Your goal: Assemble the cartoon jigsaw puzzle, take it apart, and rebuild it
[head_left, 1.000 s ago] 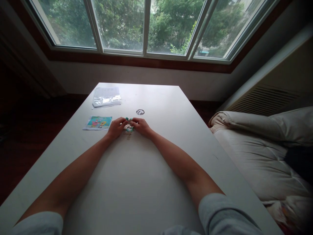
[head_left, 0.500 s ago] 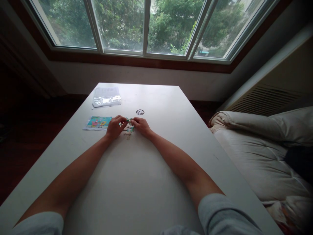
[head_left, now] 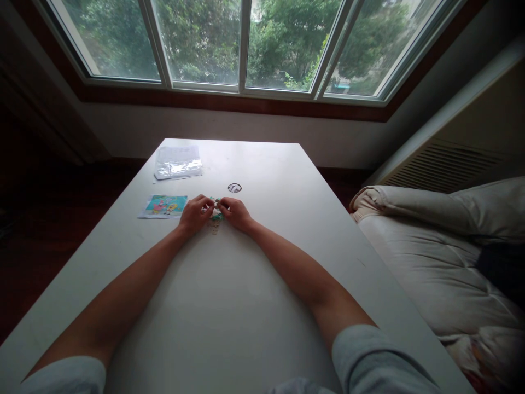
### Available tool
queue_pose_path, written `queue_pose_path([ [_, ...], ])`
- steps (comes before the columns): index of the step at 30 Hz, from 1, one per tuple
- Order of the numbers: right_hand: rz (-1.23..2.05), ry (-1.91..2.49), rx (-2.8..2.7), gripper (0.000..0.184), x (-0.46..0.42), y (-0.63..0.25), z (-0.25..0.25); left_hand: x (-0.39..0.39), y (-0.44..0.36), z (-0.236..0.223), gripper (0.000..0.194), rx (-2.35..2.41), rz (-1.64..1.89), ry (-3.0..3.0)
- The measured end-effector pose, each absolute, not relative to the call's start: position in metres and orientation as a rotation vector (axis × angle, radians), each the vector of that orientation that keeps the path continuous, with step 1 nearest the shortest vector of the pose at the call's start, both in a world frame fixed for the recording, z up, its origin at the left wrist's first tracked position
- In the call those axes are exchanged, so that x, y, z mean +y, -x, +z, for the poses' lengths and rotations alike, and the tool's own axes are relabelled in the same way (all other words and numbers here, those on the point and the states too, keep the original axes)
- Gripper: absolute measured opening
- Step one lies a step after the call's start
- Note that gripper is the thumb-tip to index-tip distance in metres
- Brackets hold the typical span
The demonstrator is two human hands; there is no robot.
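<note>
My left hand point(head_left: 196, 212) and my right hand point(head_left: 237, 212) meet over a small group of jigsaw puzzle pieces point(head_left: 215, 224) on the white table. Thumb and fingers of both hands are pinched together on a small puzzle piece point(head_left: 217, 203) held between them. Some teal and beige pieces lie just below the fingertips, partly hidden by the hands. Left of my left hand lies a picture sheet point(head_left: 165, 206) with colourful cartoon figures on a teal ground.
The white table point(head_left: 262, 306) stands before a window point(head_left: 241, 44). Toward its far left corner lies a clear plastic packet point(head_left: 178, 162). A round dark-rimmed emblem point(head_left: 234, 187) is beyond my hands. A cream padded seat point(head_left: 418, 257) stands at the right.
My fingers have shifted slightly and the piece between them is turned, now looking beige rather than green. Both hands stay over the same spot; the sheet and packet have not moved.
</note>
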State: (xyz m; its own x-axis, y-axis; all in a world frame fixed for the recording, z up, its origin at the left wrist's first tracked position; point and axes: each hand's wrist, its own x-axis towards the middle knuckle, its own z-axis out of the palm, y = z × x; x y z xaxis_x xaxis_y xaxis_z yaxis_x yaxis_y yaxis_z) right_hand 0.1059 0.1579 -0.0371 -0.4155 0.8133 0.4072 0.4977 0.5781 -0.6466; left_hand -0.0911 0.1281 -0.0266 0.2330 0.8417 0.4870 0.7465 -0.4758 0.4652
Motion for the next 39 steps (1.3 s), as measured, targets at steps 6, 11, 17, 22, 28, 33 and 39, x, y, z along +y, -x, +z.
queue_pose_path([
  [6, 0.478, 1.177, -2.118, 0.019, 0.1547, -0.1034, -0.0350, 0.1264, 0.0894, -0.0231, 0.013, 1.654, 1.045, -2.436],
  [11, 0.348, 1.292, -2.146, 0.021, 0.1502, -0.1020, -0.0324, 0.1212, 0.0859, -0.0197, 0.010, 1.787, 1.003, -2.497],
  [17, 0.273, 1.224, -2.234, 0.022, 0.1511, -0.1040, -0.0329, 0.1204, 0.0868, -0.0199, 0.009, 1.743, 1.067, -2.436],
  [22, 0.320, 1.180, -2.260, 0.024, 0.1518, -0.1036, -0.0333, 0.1221, 0.0875, -0.0213, 0.010, 1.757, 1.156, -2.365],
  [28, 0.436, 1.018, -2.217, 0.019, 0.1537, -0.1054, -0.0356, 0.1225, 0.0890, -0.0217, 0.011, 1.690, 1.216, -2.340],
  [33, 0.466, 0.977, -2.195, 0.016, 0.1547, -0.1057, -0.0374, 0.1236, 0.0893, -0.0226, 0.011, 1.506, 1.154, -2.316],
  [39, 0.581, 0.959, -2.143, 0.019, 0.1563, -0.1035, -0.0379, 0.1261, 0.0907, -0.0225, 0.012, 1.535, 1.130, -2.332],
])
